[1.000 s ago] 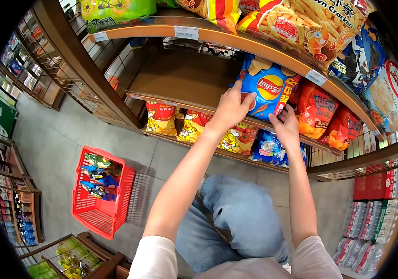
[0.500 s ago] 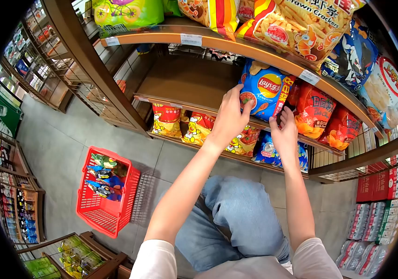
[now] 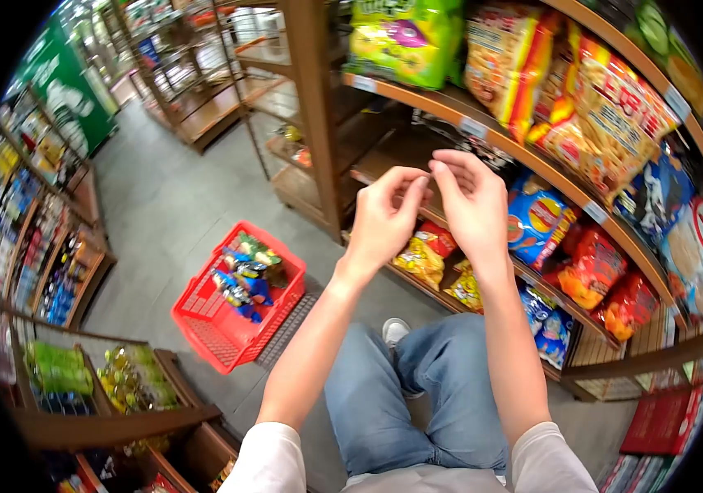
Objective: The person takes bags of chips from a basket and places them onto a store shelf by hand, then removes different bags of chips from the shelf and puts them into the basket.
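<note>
My left hand (image 3: 386, 215) and my right hand (image 3: 473, 204) are raised in front of the shelf, their fingertips close together. Both are loosely curled, thumbs a little apart from the fingers, and no item shows in either. To the right of my right hand, the blue Lay's bag (image 3: 539, 218) stands on the middle shelf. Red snack bags (image 3: 590, 267) are beside it. Behind my hands lies the brown shelf board (image 3: 397, 156), partly hidden by them.
A red basket (image 3: 195, 316) holding several packets (image 3: 246, 275) stands on the floor at left. Large snack bags (image 3: 615, 107) fill the upper shelf. Yellow and red bags (image 3: 424, 253) sit on the lowest shelf. A green-bottle rack (image 3: 134, 378) is at lower left.
Both hands have left the Lay's bag and moved up and left, drawing together. The view has turned left, so the shelf and basket appear further right. The bag remains on its shelf.
</note>
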A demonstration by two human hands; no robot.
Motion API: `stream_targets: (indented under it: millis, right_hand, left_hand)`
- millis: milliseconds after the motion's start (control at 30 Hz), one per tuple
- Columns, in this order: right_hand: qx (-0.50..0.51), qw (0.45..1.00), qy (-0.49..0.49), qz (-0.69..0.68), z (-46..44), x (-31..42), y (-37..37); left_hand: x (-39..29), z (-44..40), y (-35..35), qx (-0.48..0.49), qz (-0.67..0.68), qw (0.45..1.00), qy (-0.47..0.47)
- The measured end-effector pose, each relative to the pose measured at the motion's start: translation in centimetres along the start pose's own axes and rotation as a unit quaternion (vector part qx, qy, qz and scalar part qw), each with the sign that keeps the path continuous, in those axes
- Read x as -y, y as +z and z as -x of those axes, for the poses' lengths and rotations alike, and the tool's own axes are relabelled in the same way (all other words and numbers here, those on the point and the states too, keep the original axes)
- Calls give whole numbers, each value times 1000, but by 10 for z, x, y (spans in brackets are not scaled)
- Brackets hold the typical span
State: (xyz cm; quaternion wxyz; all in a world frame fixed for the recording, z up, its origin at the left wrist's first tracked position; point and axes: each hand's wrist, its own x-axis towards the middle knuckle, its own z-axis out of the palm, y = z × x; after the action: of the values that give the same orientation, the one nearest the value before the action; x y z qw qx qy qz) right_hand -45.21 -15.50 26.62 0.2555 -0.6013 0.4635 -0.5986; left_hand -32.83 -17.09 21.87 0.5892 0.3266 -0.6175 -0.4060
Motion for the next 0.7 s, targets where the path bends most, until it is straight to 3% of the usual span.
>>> stream_targets:
  millis: [133,267,400,467,533,600,700]
  right_hand:
    - [93,994,11,-52,2,29,79]
    - [207,966,47,-146,42,13,149]
    - [298,947,57,-104,90,-12,195]
    - [393,917,29,-62,101,-3,204]
    - [456,883,21,-110,109,-9,216]
    - [515,855,41,-27,107,-14,225]
    - [522,853,4,9,107,-29,241]
  left_hand:
    - [-17,23,-71,-154,-16,988,2]
    - [-12,66,-131,-255,-63,965,-26]
    - [16,127,-175,-320,-114,935,-102]
    - [36,153,-193,-355,-146,920,-72]
    - [39,175,-203,-382,-127,910,-99]
    - [41,196,-213,-410,-120,892,-151]
    - [63,224,-229,-444,-163,859,-195]
